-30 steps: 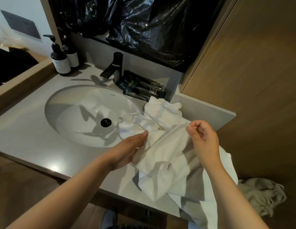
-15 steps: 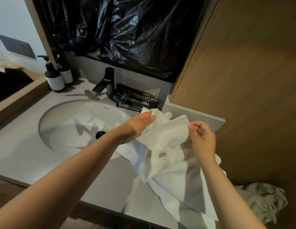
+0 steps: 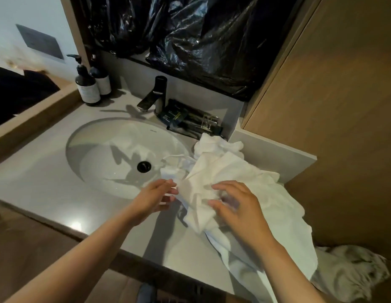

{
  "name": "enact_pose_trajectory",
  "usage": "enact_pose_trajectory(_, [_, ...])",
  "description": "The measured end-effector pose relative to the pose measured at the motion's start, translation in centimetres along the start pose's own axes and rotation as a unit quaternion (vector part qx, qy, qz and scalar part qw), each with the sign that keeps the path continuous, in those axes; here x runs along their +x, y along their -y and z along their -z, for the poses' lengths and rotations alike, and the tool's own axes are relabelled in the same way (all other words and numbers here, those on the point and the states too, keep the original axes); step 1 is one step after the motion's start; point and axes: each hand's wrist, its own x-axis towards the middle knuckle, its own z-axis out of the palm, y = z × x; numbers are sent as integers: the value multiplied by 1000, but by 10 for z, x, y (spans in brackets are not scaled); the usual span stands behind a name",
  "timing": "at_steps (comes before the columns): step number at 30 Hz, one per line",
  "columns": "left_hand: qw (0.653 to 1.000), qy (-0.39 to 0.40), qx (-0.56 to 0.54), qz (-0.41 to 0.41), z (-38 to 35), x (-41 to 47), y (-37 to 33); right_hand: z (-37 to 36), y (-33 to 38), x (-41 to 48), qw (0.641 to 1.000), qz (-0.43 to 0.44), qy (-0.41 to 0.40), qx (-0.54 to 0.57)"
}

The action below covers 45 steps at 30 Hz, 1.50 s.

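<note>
**White towel, right of the basin, under two hands**

Item 1. We record a white towel [image 3: 238, 171], crumpled and heaped on the counter [image 3: 37, 184] just right of the basin [image 3: 98, 149]. One corner lies over the basin's right rim. The far end hangs off the counter's front edge, right of the basin and nearer us.

Item 2. Left hand [image 3: 154, 199]: at the basin's near right rim, fingers straight and held close together, tips touching the towel's left edge.

Item 3. Right hand [image 3: 240, 207]: right of the basin, over the middle of the heap, fingers spread and slightly bent. It is blurred, so we cannot tell whether the tips press the cloth or sit just above it.

Item 4. Also noted:
- a dark drain [image 3: 144, 166] in the basin's floor
- a dark tap [image 3: 154, 96] behind the basin
- two pump bottles [image 3: 88, 88] behind and left of it
- dark packets [image 3: 190, 121] behind and right of it, just beyond the towel
- black plastic sheeting [image 3: 201, 40] above and behind the basin
- a grey cloth [image 3: 354, 272] on the floor, well to the basin's right
</note>
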Motion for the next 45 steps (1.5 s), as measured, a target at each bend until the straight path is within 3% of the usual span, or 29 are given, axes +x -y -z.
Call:
enact_pose_trajectory(6, [999, 1, -26, -20, -8, -17, 25, -8, 8, 17, 984, -10, 130, -124])
enact_pose_trajectory(8, [999, 9, -15, -33, -11, -20, 32, -3, 12, 21, 995, -15, 96, -31])
enact_pose_trajectory(10, [999, 8, -17, -46, -13, -22, 36, 6, 13, 28, 996, -38, -12, 85])
enact_pose_trajectory(12, [997, -4, -11, -71, -17, -23, 37, 18, 15, 38, 979, -65, -124, 146])
enact_pose_trajectory(14, [995, -26, 13, -100, -22, -24, 36, 30, 15, 47, 956, -112, -187, 197])
enact_pose_trajectory(22, [983, -70, 16, -166, -61, -32, 42, 30, 13, 56, 945, -147, -185, 227])
enact_pose_trajectory(25, [972, -108, 70, -196, -69, -29, 44, 29, 13, 54, 939, -149, -200, 237])
enact_pose_trajectory(33, [960, -165, 93, -204, -80, -21, 46, 29, 3, 48, 939, -134, -208, 239])
enact_pose_trajectory(36, [960, -148, 119, -207, -78, -21, 45, 31, 1, 45, 943, -127, -197, 235])
enact_pose_trajectory(39, [976, -107, 51, -181, -64, -30, 38, 32, -3, 40, 948, -113, -167, 246])
enact_pose_trajectory(43, [980, -23, 51, -193, -30, -45, 22, 22, -12, 28, 968, -92, -71, 223])
enact_pose_trajectory(45, [983, 36, 31, -179, -12, -51, 11, 13, -20, 24, 976, -99, -62, 184])
